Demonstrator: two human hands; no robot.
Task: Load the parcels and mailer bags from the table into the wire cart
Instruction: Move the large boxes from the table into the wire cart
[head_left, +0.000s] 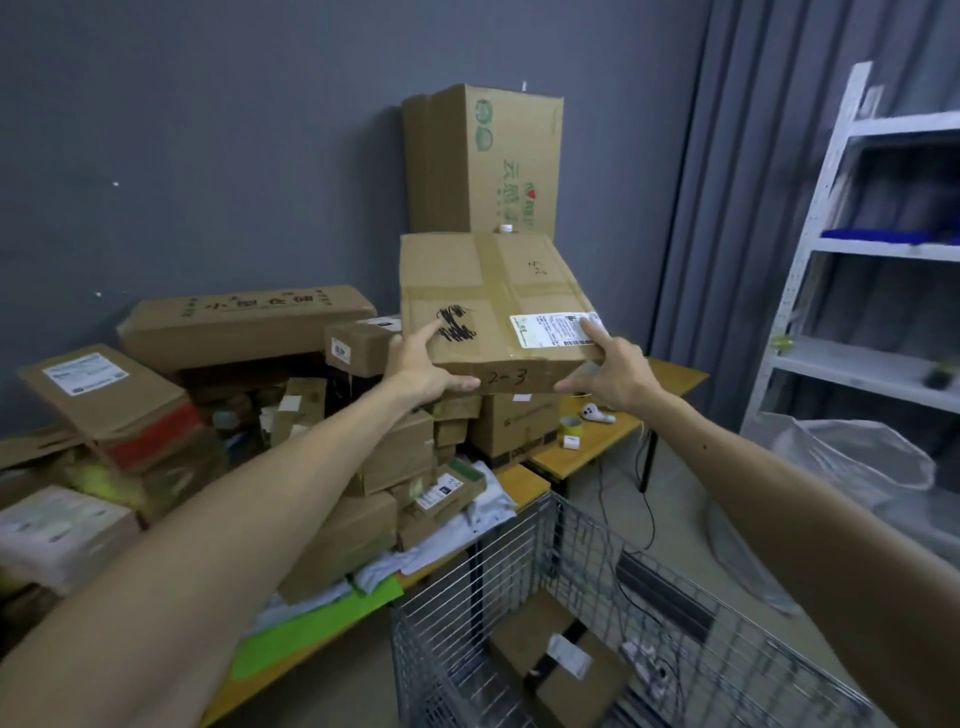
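L hand (415, 371), R hand (618, 371) fingers (427, 334) grip 1 parcel (493, 291); cart (519, 551) holds 1 box (524, 654).

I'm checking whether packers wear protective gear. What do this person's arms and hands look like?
The left forearm and right forearm are bare to the frame edge, with no sleeves in view. The left hand and right hand wear no gloves, and no watch, wristband or rings show. A small dark spot marks the right forearm.

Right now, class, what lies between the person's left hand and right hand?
The head view shows a brown taped cardboard box marked 2-3 there; the left hand and right hand grip its near corners.
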